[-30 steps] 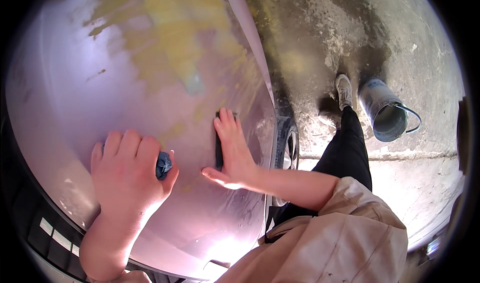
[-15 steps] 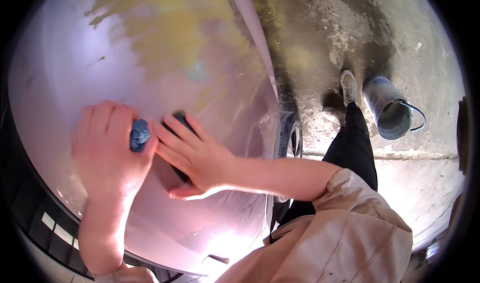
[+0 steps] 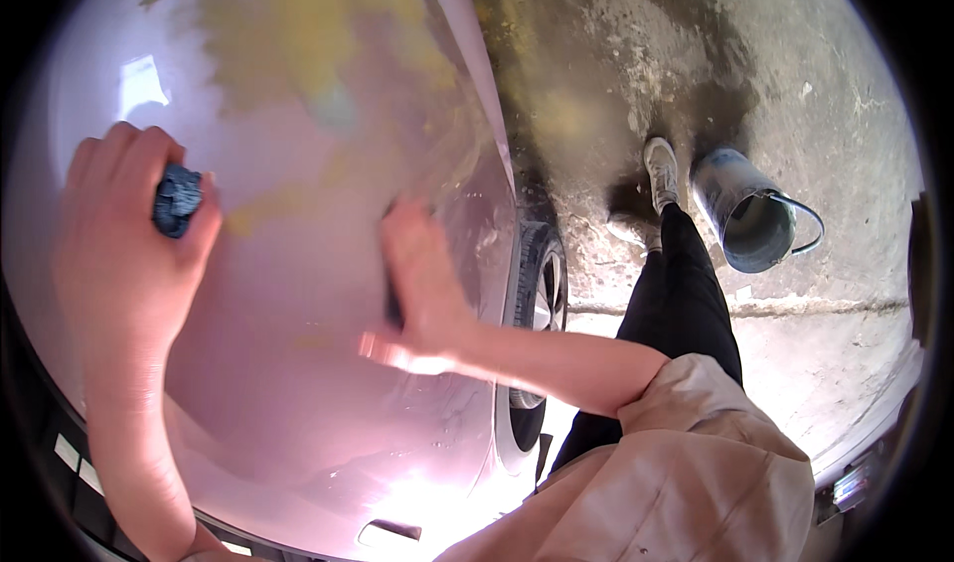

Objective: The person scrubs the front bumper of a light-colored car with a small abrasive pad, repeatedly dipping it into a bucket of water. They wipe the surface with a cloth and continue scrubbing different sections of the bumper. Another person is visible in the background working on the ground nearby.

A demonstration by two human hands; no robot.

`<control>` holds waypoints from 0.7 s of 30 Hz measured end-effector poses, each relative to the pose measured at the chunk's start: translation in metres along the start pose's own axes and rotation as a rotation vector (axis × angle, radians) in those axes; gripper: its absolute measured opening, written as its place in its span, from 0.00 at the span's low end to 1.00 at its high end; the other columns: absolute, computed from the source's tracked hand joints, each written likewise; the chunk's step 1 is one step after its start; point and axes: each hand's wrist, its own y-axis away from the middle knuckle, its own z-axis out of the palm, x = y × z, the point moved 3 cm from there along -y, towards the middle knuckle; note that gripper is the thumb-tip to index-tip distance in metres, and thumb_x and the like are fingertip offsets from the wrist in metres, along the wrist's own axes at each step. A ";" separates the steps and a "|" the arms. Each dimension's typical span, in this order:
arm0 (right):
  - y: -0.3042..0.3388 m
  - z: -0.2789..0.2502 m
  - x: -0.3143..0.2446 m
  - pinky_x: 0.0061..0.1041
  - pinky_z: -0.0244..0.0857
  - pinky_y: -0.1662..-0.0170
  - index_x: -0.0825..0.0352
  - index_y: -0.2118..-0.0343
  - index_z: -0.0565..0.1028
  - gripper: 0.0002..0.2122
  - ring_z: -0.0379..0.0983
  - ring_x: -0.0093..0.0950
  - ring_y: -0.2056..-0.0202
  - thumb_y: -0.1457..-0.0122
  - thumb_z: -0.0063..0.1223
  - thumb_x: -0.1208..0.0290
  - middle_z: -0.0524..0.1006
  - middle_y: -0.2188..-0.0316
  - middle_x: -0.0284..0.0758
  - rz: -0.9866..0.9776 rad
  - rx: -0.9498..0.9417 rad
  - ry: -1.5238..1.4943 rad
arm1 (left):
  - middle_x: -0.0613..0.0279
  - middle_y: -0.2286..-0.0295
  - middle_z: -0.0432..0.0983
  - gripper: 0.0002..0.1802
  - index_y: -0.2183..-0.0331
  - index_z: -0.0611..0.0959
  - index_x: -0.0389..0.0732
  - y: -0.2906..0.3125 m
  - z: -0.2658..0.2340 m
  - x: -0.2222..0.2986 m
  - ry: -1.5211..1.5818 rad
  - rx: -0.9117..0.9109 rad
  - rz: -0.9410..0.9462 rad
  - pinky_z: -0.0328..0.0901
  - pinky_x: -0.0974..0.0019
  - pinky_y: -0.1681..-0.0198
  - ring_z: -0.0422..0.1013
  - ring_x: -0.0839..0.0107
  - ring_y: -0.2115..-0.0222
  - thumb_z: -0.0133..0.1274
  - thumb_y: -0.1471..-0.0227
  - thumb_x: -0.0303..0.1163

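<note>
Before me spreads a pale pinkish car hood (image 3: 268,333), wet-looking and marked with yellowish patches (image 3: 278,40) toward its far part. My left hand (image 3: 124,234), at the left of the hood, is closed around a crumpled blue-grey cloth (image 3: 177,201); a wad of it bulges out between thumb and forefinger. On the right half of the hood my right hand (image 3: 427,289) presses down on a dark flat block (image 3: 395,302), its thumb sticking out toward me. Motion smears this hand's fingers, and most of the block is hidden beneath it.
A grey bucket (image 3: 760,226) with a raised handle lies or leans on the stained concrete floor (image 3: 835,135) at the right. The car's front wheel (image 3: 542,284) is beside the hood. My shoe (image 3: 660,169) stands between car and bucket.
My left hand has moved left and farther away with the cloth. My right hand has slid rightward over the hood with the block, turning its fingers farther from me. The view has shifted slightly.
</note>
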 end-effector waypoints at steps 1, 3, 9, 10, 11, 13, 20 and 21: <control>0.006 0.003 -0.014 0.45 0.38 0.28 0.78 0.32 0.48 0.49 0.42 0.56 0.29 0.44 0.57 0.45 0.46 0.30 0.60 -0.094 -0.063 0.043 | 0.64 0.70 0.72 0.11 0.70 0.76 0.42 0.002 -0.002 -0.002 0.002 0.005 0.006 0.67 0.57 0.66 0.70 0.60 0.66 0.63 0.54 0.30; 0.005 0.007 0.002 0.48 0.37 0.28 0.78 0.32 0.48 0.52 0.41 0.57 0.30 0.46 0.60 0.43 0.46 0.30 0.61 -0.045 -0.053 0.004 | 0.63 0.70 0.71 0.11 0.69 0.75 0.40 0.006 0.003 -0.005 0.006 -0.044 0.000 0.67 0.57 0.65 0.69 0.60 0.65 0.61 0.51 0.30; -0.035 -0.004 0.101 0.49 0.37 0.28 0.77 0.31 0.49 0.53 0.39 0.57 0.29 0.48 0.62 0.43 0.46 0.30 0.60 0.366 0.123 -0.274 | 0.56 0.68 0.68 0.12 0.65 0.74 0.37 0.001 0.004 -0.012 0.026 -0.105 0.051 0.64 0.58 0.59 0.68 0.55 0.63 0.60 0.48 0.29; -0.003 -0.006 0.062 0.48 0.37 0.28 0.77 0.31 0.49 0.52 0.39 0.56 0.29 0.47 0.61 0.43 0.46 0.30 0.60 0.239 0.024 -0.111 | 0.56 0.66 0.67 0.13 0.63 0.73 0.37 0.008 0.010 -0.017 0.033 -0.120 0.002 0.64 0.60 0.56 0.67 0.57 0.63 0.59 0.46 0.30; 0.020 -0.007 0.038 0.46 0.38 0.28 0.76 0.31 0.49 0.51 0.39 0.55 0.28 0.45 0.60 0.43 0.46 0.30 0.59 0.111 -0.073 0.042 | 0.56 0.65 0.66 0.13 0.62 0.73 0.37 0.009 0.012 -0.022 0.043 -0.134 -0.016 0.64 0.60 0.56 0.66 0.57 0.63 0.59 0.45 0.30; 0.034 -0.004 0.046 0.43 0.39 0.27 0.77 0.31 0.48 0.49 0.40 0.53 0.28 0.43 0.56 0.44 0.47 0.30 0.58 0.099 -0.039 0.012 | 0.57 0.64 0.66 0.14 0.60 0.72 0.38 0.012 0.012 -0.031 0.080 -0.178 -0.021 0.64 0.61 0.55 0.65 0.59 0.63 0.59 0.43 0.30; -0.029 -0.024 0.068 0.37 0.40 0.27 0.80 0.31 0.47 0.51 0.40 0.48 0.27 0.44 0.57 0.44 0.45 0.29 0.58 0.576 -0.087 -0.093 | 0.60 0.62 0.66 0.13 0.58 0.72 0.40 0.010 0.014 -0.014 0.037 -0.181 -0.134 0.65 0.63 0.56 0.67 0.61 0.63 0.56 0.41 0.32; -0.010 -0.020 0.049 0.36 0.41 0.27 0.81 0.32 0.46 0.51 0.40 0.48 0.27 0.44 0.58 0.43 0.45 0.29 0.58 0.400 -0.104 -0.016 | 0.60 0.62 0.66 0.12 0.58 0.72 0.40 0.011 0.010 -0.016 0.023 -0.205 -0.130 0.65 0.63 0.57 0.67 0.61 0.63 0.56 0.41 0.32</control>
